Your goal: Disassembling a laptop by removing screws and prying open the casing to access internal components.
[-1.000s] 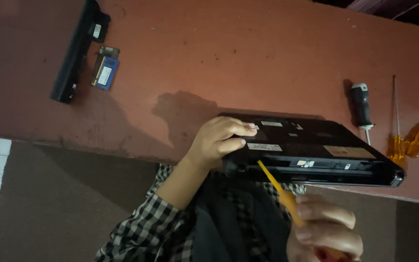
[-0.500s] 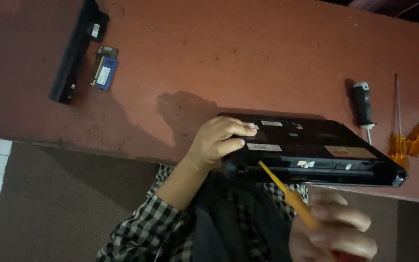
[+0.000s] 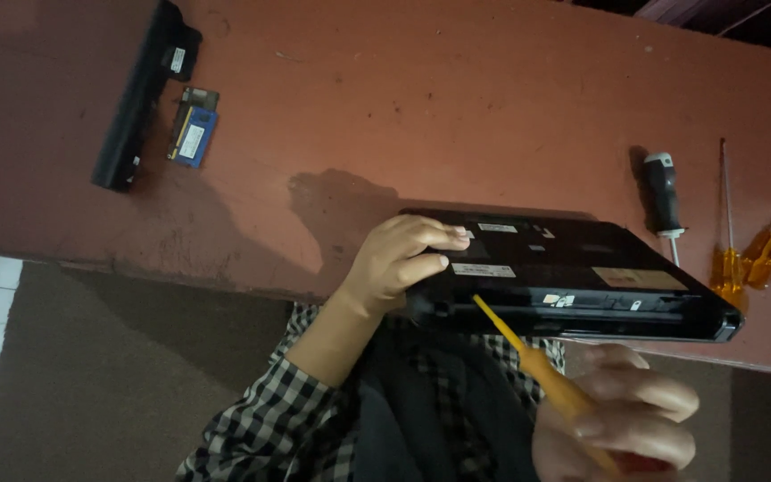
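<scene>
A black laptop [image 3: 582, 277] lies bottom side up at the near edge of a reddish-brown table [image 3: 457, 116]. My left hand [image 3: 399, 259] grips its left end, fingers across the underside. My right hand [image 3: 622, 424] is low in the view and closed on an orange-handled screwdriver [image 3: 537, 366]. The tool's thin tip reaches the laptop's near side edge, close to my left hand.
A long black battery pack [image 3: 140, 94] and a small blue memory module [image 3: 194, 134] lie at the table's far left. A black-handled screwdriver [image 3: 662, 192] and two thin orange-handled screwdrivers [image 3: 747, 250] rest right of the laptop. A checked sleeve and dark floor show below.
My right hand has shifted slightly with the orange screwdriver, its tip staying at the laptop's near edge. The left hand and the laptop have held still.
</scene>
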